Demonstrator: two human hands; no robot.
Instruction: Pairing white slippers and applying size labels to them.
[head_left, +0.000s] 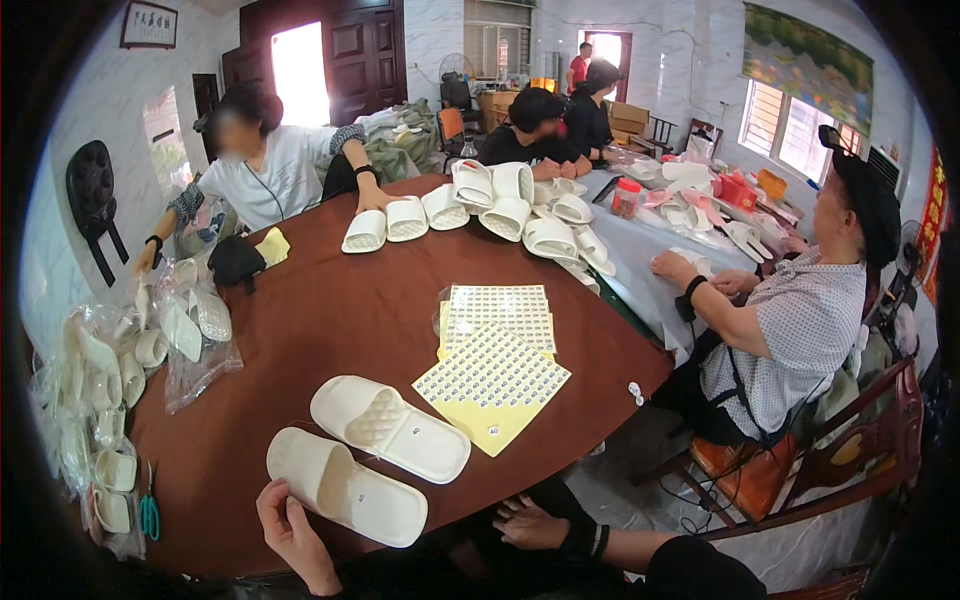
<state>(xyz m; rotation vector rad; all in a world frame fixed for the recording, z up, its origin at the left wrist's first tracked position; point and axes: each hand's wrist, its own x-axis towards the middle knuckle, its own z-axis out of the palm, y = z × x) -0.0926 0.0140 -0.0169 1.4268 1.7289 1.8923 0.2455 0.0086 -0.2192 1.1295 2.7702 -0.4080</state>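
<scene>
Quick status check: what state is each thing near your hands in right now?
Left hand: open, touching the near slipper's heel.
Right hand: flat, empty, at the table edge.
Near slipper: flat, upright.
Second slipper: flat, sticker on its insole.
Sticker sheets: stacked, loose.
Scissors: closed.

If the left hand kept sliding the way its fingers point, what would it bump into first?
The left hand points up the table and already touches the near cream slipper. Pushing on, it would probably press into that slipper first; the second slipper lies just beyond.
</scene>
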